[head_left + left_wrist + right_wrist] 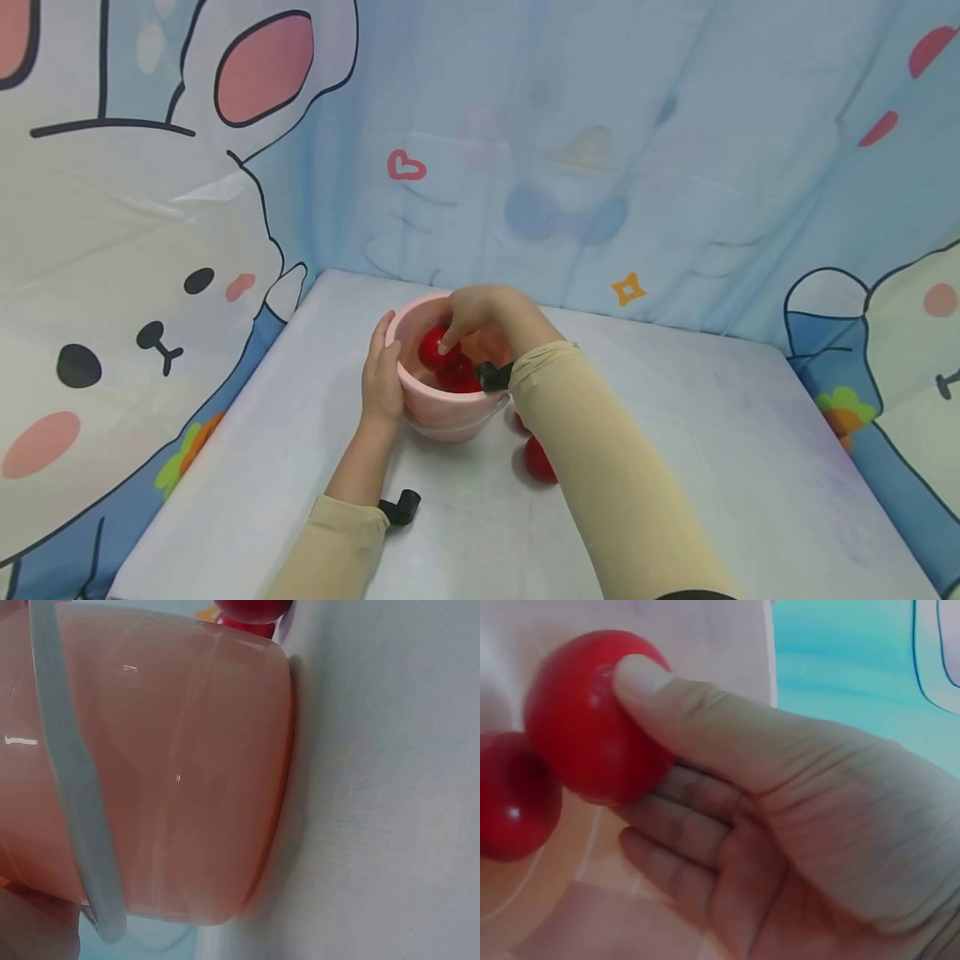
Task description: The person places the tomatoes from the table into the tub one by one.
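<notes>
A pink bucket (pixel 442 410) stands upright on the white-covered table, its pale handle (pixel 79 780) hanging down against the near side in the left wrist view. My left hand (pixel 382 379) holds the bucket's left side, thumb near the rim and fingers along the outer wall. Inside the bucket, my right hand (pixel 480 310) grips a shiny red round fruit (pixel 577 727), with the thumb pressed on top of it. Another red fruit (pixel 514 802) with a dark dimple lies in the bucket beside it. The bucket's floor is partly hidden by the fruit and my right hand.
Right of the bucket, a red fruit (pixel 538 461) rests on the table (pixel 465 517), partly behind my right sleeve. A second red fruit (pixel 519 422) shows only as a sliver there. A blue curtain (pixel 465 217) with cartoon prints surrounds the table's back and sides.
</notes>
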